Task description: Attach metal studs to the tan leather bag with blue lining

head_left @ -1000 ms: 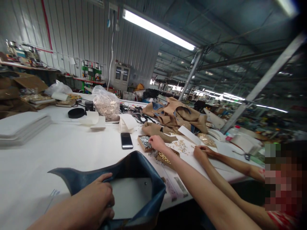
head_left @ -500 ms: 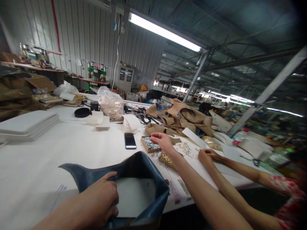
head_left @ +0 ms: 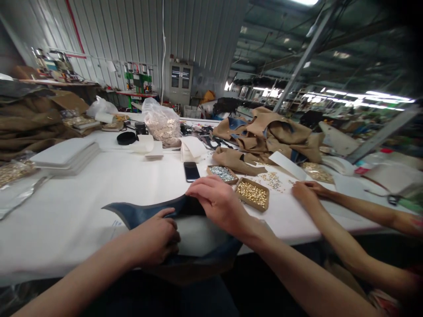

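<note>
A dark blue leather-like piece lies at the table's front edge, folded open around a white board. My left hand grips its near left part, index finger stretched along it and the others curled under. Above the piece's far edge, my right hand is closed in a pinch; whatever its fingertips hold is too small or hidden. Just beyond are a cardboard box of silver studs and a box of gold studs. A black phone lies behind my right hand.
At the right, a co-worker's hands rest on the table by loose gold studs. Brown and blue pieces are heaped at the back. White boards are stacked at left, and a clear bag stands behind.
My right hand has come from the box of silver studs back to the blue piece, fingers pinched. My left hand keeps its hold. The view has turned downward and right.
</note>
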`<act>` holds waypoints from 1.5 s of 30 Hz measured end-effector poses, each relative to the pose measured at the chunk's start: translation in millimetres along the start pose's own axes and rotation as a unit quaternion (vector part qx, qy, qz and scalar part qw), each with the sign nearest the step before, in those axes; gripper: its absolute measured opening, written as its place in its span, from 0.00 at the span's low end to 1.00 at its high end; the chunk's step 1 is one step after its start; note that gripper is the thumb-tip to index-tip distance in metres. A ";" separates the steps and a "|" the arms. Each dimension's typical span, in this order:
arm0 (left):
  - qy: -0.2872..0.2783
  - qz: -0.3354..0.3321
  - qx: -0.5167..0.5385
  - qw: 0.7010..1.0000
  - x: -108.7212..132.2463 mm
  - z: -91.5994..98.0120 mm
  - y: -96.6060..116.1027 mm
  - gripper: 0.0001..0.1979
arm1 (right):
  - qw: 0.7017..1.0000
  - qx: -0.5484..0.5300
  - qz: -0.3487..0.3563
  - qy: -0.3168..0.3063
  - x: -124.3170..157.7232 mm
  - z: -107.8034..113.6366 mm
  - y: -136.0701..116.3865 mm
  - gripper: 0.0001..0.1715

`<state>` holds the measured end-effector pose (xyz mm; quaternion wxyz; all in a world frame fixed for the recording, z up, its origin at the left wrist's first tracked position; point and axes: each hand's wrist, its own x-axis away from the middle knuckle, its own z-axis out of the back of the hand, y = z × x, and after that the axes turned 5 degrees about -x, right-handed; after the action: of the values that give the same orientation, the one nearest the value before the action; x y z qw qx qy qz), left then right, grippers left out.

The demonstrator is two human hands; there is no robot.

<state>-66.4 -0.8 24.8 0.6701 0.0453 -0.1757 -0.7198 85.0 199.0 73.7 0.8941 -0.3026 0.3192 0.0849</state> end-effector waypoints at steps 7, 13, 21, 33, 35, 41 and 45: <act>0.010 -0.046 -0.019 0.999 1.6 -2.9 -2.5 0.10 | 0.971 -0.033 -0.160 -0.177 11.2 -39.3 14.3 0.15; 0.017 -0.035 -0.030 0.999 0.0 -9.3 1.3 0.08 | 0.923 -0.053 -0.257 -0.280 26.0 -67.2 53.4 0.16; 0.067 -0.003 -0.190 0.979 1.2 15.5 3.9 0.11 | 0.920 -0.118 -0.259 -0.269 31.3 -78.3 78.8 0.12; 0.067 0.324 -0.265 0.906 -34.4 56.0 33.6 0.15 | 0.915 -0.158 -0.256 -0.270 32.4 -72.3 82.5 0.09; 0.068 0.318 -0.278 0.904 -47.9 50.1 25.4 0.15 | 0.913 -0.162 -0.256 -0.271 32.3 -71.0 84.0 0.09; 0.101 0.272 -0.323 0.901 -65.1 36.5 1.2 0.29 | 0.912 -0.165 -0.266 -0.264 32.9 -68.4 88.6 0.06; 0.114 0.292 -0.240 0.919 -61.2 19.7 -18.5 0.41 | 0.913 -0.168 -0.265 -0.260 34.7 -68.7 88.3 0.06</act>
<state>-83.9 63.7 27.1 0.8567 -0.0884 0.0740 -0.5028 46.1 227.4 -33.1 0.8712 -0.4890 -0.0352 -0.0273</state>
